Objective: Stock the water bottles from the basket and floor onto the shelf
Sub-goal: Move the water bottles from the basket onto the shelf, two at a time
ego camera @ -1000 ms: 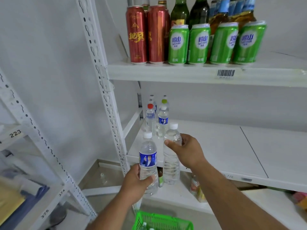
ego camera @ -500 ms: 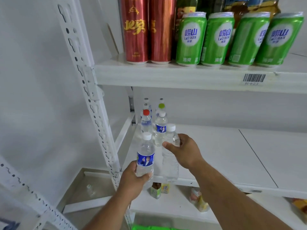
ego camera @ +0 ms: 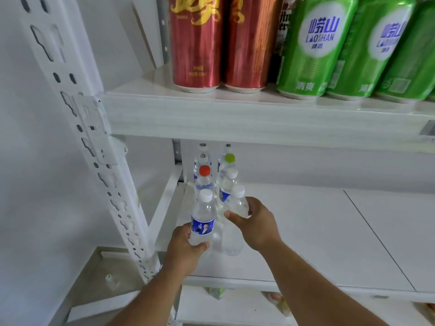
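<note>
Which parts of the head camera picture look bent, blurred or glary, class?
Head view: the white perforated shelf upright bows from wide-angle distortion; the shiny red drink cans show glare streaks; the clear plastic water bottles at the back are soft; lighting is even, shadows faint.

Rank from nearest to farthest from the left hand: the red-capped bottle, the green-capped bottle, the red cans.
1. red-capped bottle, just behind the left hand on the middle shelf.
2. green-capped bottle, farther back and rightward.
3. red cans, up on the upper shelf.

Two clear bottles [ego camera: 203, 220] upright, front-left shelf [ego camera: 306, 231].
</note>
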A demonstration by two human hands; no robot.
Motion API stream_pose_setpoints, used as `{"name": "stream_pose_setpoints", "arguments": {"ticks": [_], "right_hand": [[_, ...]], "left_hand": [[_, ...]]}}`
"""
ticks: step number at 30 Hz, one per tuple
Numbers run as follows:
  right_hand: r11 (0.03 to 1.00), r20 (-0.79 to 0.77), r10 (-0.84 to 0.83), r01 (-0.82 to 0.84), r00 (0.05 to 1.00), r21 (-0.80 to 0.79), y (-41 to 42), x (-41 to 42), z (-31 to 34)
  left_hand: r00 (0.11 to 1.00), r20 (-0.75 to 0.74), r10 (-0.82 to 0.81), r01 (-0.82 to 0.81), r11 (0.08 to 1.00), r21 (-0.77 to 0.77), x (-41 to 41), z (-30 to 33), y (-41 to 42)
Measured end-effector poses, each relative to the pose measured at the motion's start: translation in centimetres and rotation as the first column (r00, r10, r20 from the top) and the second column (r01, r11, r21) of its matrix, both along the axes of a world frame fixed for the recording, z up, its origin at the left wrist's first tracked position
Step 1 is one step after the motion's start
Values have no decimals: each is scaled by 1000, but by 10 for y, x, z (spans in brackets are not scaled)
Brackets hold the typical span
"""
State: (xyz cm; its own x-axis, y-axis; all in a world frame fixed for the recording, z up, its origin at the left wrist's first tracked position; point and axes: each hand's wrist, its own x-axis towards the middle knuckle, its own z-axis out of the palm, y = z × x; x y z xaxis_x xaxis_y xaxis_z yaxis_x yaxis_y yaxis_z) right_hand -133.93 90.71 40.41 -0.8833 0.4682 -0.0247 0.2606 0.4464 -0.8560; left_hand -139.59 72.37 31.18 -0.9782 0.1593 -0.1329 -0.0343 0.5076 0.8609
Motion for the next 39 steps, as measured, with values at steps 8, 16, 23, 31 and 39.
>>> {"name": "stream_pose_setpoints", "arguments": {"ticks": [8,16,23,31,39], "right_hand": [[997,-28,8,-10,1000,-72,7,-26,-26],[999,60,37,-35,998,-27,10,-27,-30],[995,20,28,-26,999,-91,2,-34,-26],[988,92,16,-2,996,-152,-1,-25,-28],[999,269,30,-21,963,-36,-15,11,-24]], "left_hand": [[1000,-7,9,-9,1000,4,-39,-16,18],[1000,-17,26,-27,999,-36,-50,-20,21],[1000,1,11,-11,998,-58,-54,-14,24],[997,76,-11,17,997,-73,-41,-10,17],[994,42,-99,107,960,-260,-3,3,1]]}}
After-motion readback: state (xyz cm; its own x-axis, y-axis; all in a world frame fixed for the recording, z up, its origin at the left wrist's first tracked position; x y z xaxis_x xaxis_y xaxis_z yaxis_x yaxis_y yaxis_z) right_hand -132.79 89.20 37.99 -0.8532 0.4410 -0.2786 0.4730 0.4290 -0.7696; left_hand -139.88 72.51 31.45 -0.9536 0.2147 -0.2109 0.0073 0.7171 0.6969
